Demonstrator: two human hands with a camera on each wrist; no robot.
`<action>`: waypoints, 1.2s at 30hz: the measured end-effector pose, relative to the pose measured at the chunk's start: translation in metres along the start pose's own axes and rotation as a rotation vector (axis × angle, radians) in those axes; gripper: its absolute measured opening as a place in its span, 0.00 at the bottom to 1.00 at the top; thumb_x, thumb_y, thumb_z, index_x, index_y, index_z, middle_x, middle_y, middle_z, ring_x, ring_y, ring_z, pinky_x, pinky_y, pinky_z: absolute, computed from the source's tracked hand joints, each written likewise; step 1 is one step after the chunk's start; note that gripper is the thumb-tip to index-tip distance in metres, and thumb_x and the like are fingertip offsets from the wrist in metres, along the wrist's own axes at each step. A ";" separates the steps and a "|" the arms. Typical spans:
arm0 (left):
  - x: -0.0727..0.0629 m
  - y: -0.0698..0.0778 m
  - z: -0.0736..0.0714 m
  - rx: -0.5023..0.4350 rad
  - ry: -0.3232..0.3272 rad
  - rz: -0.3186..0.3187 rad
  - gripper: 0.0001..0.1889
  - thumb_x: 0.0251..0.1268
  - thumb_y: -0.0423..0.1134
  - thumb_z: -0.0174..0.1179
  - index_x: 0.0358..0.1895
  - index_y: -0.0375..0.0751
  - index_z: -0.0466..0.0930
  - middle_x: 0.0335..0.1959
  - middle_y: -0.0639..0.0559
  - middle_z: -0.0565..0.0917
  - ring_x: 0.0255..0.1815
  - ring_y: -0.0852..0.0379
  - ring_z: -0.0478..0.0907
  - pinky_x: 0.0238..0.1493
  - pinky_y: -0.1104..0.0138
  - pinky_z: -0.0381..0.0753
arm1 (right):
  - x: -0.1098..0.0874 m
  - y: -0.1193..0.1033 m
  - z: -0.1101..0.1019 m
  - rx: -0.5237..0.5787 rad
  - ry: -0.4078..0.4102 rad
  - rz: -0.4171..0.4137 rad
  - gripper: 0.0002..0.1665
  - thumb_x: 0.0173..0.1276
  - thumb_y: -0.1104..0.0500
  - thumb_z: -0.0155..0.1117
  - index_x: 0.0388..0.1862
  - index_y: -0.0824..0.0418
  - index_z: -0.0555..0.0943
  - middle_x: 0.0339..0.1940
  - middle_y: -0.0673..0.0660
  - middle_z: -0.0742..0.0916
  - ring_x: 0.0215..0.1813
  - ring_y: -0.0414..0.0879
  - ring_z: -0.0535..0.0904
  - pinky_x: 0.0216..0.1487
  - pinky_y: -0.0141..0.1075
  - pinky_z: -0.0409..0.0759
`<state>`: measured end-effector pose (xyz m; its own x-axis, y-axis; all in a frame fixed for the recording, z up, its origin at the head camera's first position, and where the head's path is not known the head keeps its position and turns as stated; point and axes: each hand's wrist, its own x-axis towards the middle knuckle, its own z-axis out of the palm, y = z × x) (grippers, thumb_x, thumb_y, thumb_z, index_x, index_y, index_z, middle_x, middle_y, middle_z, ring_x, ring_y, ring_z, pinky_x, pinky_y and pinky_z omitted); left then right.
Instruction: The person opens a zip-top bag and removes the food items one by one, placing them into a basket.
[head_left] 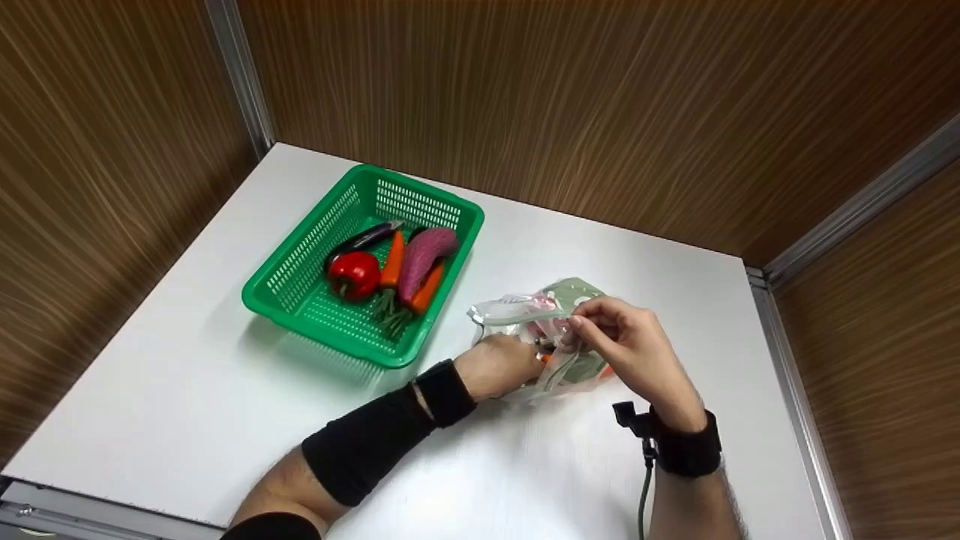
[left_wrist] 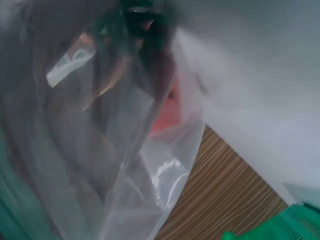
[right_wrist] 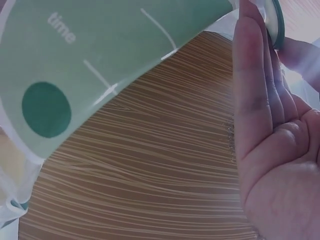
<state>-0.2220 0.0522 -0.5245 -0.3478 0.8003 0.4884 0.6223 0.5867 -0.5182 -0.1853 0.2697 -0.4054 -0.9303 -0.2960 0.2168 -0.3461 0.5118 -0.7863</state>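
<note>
A clear zip bag with green printed patches lies on the white table, its mouth held apart. My right hand pinches the bag's rim between thumb and fingers; in the right wrist view, the rim strip passes between them. Reaching into the bag's mouth from the left is my left hand, its fingers hidden inside. Something orange shows close by those fingers, and I cannot tell whether they hold it. Through the plastic in the left wrist view, a red-orange patch is visible.
Left of the bag stands a green basket. Inside it lie a red bell pepper, an eggplant, a purple sweet potato and carrots. Wood-grain panels wall the table; a cable hangs from the right wrist.
</note>
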 end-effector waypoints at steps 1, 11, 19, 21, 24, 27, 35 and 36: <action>0.000 -0.003 -0.005 -0.078 -0.027 0.002 0.04 0.76 0.50 0.75 0.38 0.62 0.96 0.28 0.66 0.90 0.25 0.68 0.85 0.21 0.73 0.81 | 0.000 0.000 -0.001 0.002 0.005 0.003 0.05 0.86 0.67 0.73 0.52 0.69 0.91 0.41 0.62 0.97 0.38 0.33 0.92 0.44 0.26 0.90; 0.007 -0.030 -0.042 -0.494 -0.250 -0.066 0.02 0.75 0.44 0.79 0.42 0.60 0.99 0.32 0.60 0.94 0.36 0.58 0.91 0.38 0.64 0.91 | 0.000 -0.003 -0.004 0.009 0.053 0.003 0.05 0.86 0.67 0.72 0.52 0.69 0.91 0.38 0.61 0.96 0.36 0.33 0.91 0.42 0.25 0.90; 0.010 -0.049 -0.066 -0.473 -0.336 -0.074 0.14 0.80 0.31 0.72 0.53 0.59 0.98 0.42 0.56 0.97 0.43 0.54 0.95 0.38 0.61 0.97 | -0.001 -0.001 -0.004 0.019 0.077 0.005 0.04 0.86 0.68 0.72 0.51 0.70 0.91 0.38 0.62 0.97 0.36 0.33 0.91 0.41 0.26 0.91; 0.010 -0.055 -0.072 -0.498 -0.346 -0.076 0.16 0.79 0.29 0.72 0.53 0.59 0.98 0.40 0.57 0.97 0.41 0.54 0.95 0.38 0.61 0.96 | -0.001 0.000 -0.005 0.025 0.085 0.006 0.03 0.85 0.69 0.72 0.50 0.70 0.90 0.38 0.62 0.96 0.36 0.34 0.92 0.42 0.25 0.91; 0.009 -0.065 -0.081 -0.560 -0.343 -0.081 0.17 0.79 0.28 0.72 0.55 0.58 0.97 0.42 0.58 0.98 0.43 0.54 0.95 0.42 0.61 0.96 | -0.001 0.000 -0.005 0.037 0.096 0.005 0.03 0.84 0.70 0.73 0.50 0.70 0.90 0.37 0.61 0.96 0.36 0.34 0.92 0.42 0.25 0.91; 0.007 -0.075 -0.089 -0.616 -0.327 -0.077 0.18 0.79 0.27 0.71 0.58 0.57 0.96 0.48 0.57 0.99 0.47 0.52 0.95 0.47 0.60 0.96 | -0.001 0.000 -0.005 0.048 0.102 0.008 0.03 0.84 0.69 0.73 0.49 0.70 0.90 0.36 0.60 0.96 0.36 0.35 0.92 0.42 0.25 0.91; -0.007 -0.102 -0.113 -0.748 -0.279 -0.110 0.10 0.86 0.31 0.67 0.56 0.52 0.90 0.44 0.53 0.96 0.43 0.50 0.92 0.44 0.58 0.93 | -0.001 -0.001 -0.006 0.059 0.121 0.032 0.04 0.85 0.68 0.74 0.50 0.69 0.90 0.36 0.60 0.96 0.35 0.37 0.92 0.43 0.26 0.91; -0.010 -0.106 -0.116 -0.762 -0.270 -0.121 0.08 0.87 0.32 0.67 0.54 0.51 0.90 0.43 0.54 0.96 0.42 0.50 0.90 0.43 0.58 0.92 | -0.001 -0.002 -0.006 0.060 0.120 0.033 0.04 0.85 0.67 0.73 0.50 0.70 0.90 0.36 0.60 0.96 0.36 0.37 0.92 0.44 0.26 0.91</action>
<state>-0.2032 -0.0321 -0.3928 -0.5392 0.7963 0.2742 0.8420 0.5034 0.1939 -0.1848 0.2741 -0.4007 -0.9501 -0.1791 0.2555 -0.3108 0.4692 -0.8266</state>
